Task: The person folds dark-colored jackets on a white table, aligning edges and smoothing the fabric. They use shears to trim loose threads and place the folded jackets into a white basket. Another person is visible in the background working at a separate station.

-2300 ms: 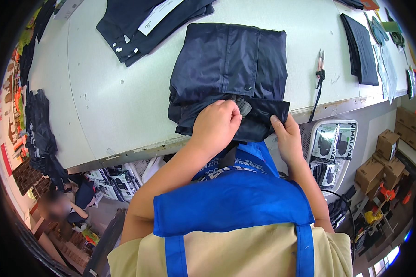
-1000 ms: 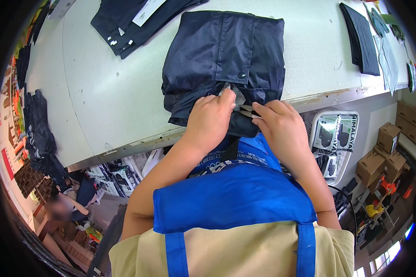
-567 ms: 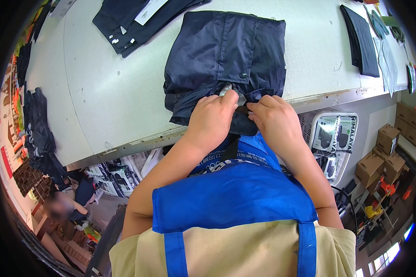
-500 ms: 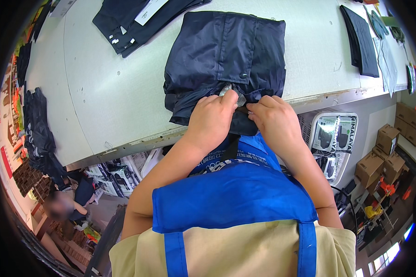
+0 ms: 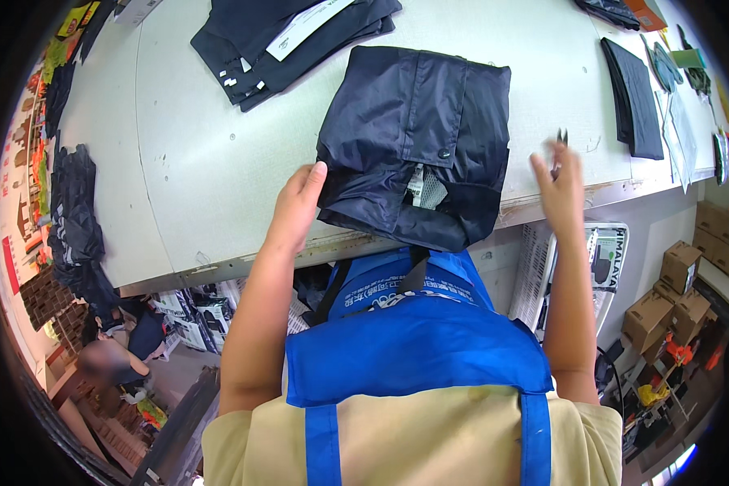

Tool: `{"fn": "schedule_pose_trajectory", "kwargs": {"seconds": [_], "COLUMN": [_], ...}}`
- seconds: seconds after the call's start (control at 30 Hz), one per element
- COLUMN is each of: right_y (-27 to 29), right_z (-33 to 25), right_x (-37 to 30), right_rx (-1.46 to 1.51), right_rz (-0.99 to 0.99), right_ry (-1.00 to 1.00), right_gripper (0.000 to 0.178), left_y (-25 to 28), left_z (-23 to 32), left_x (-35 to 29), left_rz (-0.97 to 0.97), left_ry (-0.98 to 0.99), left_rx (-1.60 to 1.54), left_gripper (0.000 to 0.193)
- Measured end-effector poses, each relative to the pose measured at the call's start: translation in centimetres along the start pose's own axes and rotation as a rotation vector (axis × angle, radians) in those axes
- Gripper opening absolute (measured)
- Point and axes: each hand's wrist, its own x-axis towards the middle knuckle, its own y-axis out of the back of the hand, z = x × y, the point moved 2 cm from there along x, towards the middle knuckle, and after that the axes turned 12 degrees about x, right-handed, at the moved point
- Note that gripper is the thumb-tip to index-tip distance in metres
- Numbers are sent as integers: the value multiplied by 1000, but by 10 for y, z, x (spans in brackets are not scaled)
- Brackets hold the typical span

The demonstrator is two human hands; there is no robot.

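A folded black jacket (image 5: 429, 105) of shiny fabric lies at the table's front edge. Its snap-button placket runs down the middle, and a white label (image 5: 416, 185) and grey mesh lining (image 5: 434, 193) show in the opening at its near end. My left hand (image 5: 298, 202) is at the jacket's left edge, thumb on top, closed on the fabric. Off to the right, above the table, my right hand (image 5: 562, 182) is blurred by motion. From its closed fingers stick the two dark pointed tips of thread snips (image 5: 563, 136).
Black folded garments with a white tag (image 5: 300, 49) lie at the far left. Another folded black garment (image 5: 630, 97) lies at the right. Dark clothing (image 5: 74, 202) hangs over the left end. Below the table are a white basket (image 5: 607, 235) and cardboard boxes (image 5: 664, 308). A person (image 5: 113, 360) sits lower left.
Both hands have left the jacket's opening. My left hand moved to its left edge; my right hand swung right, away from it, with the snips. The label and mesh are now uncovered.
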Motion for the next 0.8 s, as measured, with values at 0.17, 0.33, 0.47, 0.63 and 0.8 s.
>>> {"fn": "schedule_pose_trajectory", "kwargs": {"seconds": [0.17, 0.33, 0.47, 0.63, 0.8], "right_y": [-20, -14, -23, -26, 6], "right_z": [-43, -43, -43, -30, -34], "right_x": [-56, -53, -70, -71, -49], "right_rx": [242, 33, -173, -239, -242], "right_rz": [-492, -155, -15, -106, -81], "right_ry": [-64, 333, 738, 661, 646], "right_gripper": [59, 25, 18, 31, 31], "left_y": [-16, -43, -62, -57, -68], "left_z": [14, 10, -4, 38, 43], "left_x": [-20, -29, -33, -48, -38], "left_rz": [-113, -229, -290, 122, 75], "left_ry": [-22, 187, 202, -358, -399], "left_rx": [-35, -427, -550, -94, -112], "left_gripper": [45, 35, 37, 57, 41]}}
